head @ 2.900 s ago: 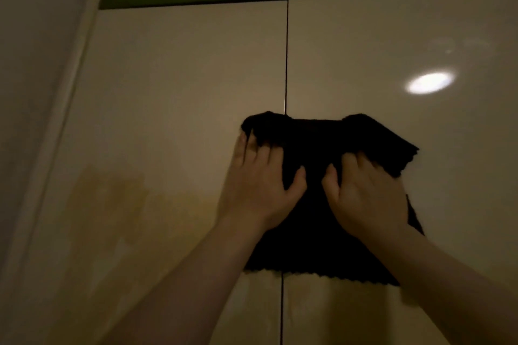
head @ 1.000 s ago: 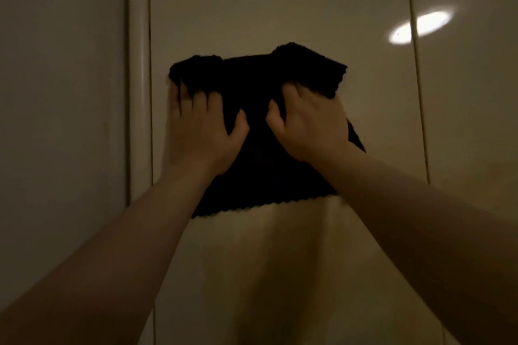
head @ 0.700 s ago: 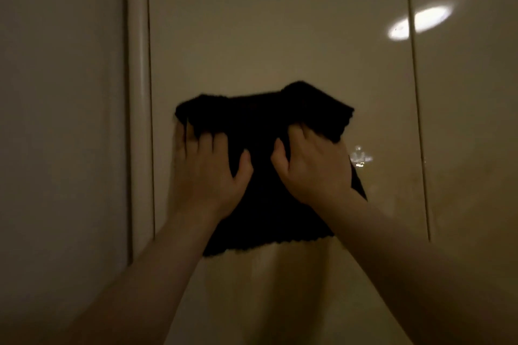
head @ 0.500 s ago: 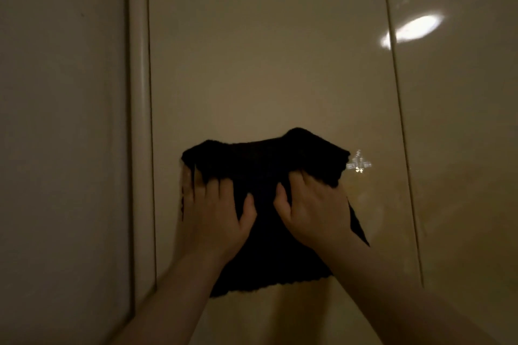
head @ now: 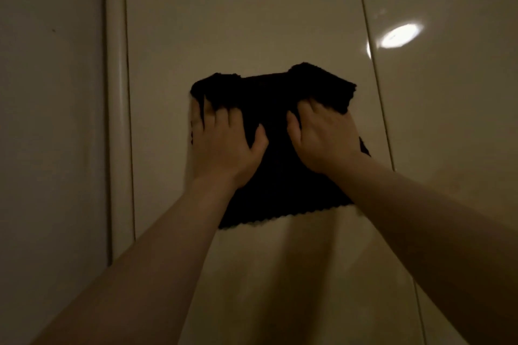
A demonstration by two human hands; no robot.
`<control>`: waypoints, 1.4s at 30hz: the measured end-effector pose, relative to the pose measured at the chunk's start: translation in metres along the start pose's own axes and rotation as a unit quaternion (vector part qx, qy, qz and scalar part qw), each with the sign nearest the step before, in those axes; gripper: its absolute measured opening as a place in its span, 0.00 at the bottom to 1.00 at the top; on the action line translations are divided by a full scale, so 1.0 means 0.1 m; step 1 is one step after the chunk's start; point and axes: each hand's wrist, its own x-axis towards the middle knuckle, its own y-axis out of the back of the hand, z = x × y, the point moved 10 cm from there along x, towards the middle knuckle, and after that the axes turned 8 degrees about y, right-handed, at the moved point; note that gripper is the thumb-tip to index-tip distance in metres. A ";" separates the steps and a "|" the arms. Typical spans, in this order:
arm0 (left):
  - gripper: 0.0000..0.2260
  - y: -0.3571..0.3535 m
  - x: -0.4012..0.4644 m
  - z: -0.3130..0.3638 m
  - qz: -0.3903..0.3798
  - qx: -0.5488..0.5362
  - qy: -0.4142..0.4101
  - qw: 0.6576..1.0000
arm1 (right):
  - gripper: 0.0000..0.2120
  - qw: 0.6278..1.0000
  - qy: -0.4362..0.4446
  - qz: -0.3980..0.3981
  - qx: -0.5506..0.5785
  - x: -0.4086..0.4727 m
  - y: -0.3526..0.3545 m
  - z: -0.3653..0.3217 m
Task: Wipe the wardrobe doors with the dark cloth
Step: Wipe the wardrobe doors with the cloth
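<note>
With both arms stretched up, the cloth [head: 276,154] is pinned flat against the left door [head: 238,22], and that door is our landmark. Left hand [head: 224,145] sits on the cloth's left part, palm down, fingers together and curled into the bunched top edge, thumb splayed toward the middle. Right hand [head: 322,137] mirrors it on the right part, fingertips tucked into a raised fold at the top, thumb angled inward. Both hands are pressing and gripping fabric, neither is loose. Thumbs sit near each other, a dark strip of cloth between them.

Cloth covers the door's middle, its scalloped lower edge hanging below the wrists, its right edge close to the seam [head: 372,78] with the right door [head: 448,120]. Beyond that seam, a bright light spot [head: 399,36] glints on the right door. Off the left door's other edge runs a rounded trim [head: 116,92], then plain wall [head: 50,120]. Dim light throughout; the cloth's texture is hard to make out.
</note>
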 end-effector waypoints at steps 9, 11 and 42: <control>0.37 -0.06 -0.44 0.15 -0.041 0.001 -0.019 0.999 | 0.16 0.999 -0.048 -0.004 -0.010 -0.55 0.03 0.00; 0.36 -0.13 -0.69 0.23 -0.070 0.005 -0.034 0.997 | 0.15 0.998 -0.055 -0.012 -0.003 -0.75 0.04 0.01; 0.33 -0.18 -0.12 1.13 -0.018 -0.015 0.021 1.000 | 0.17 0.995 -0.098 0.030 0.003 -0.54 0.23 1.09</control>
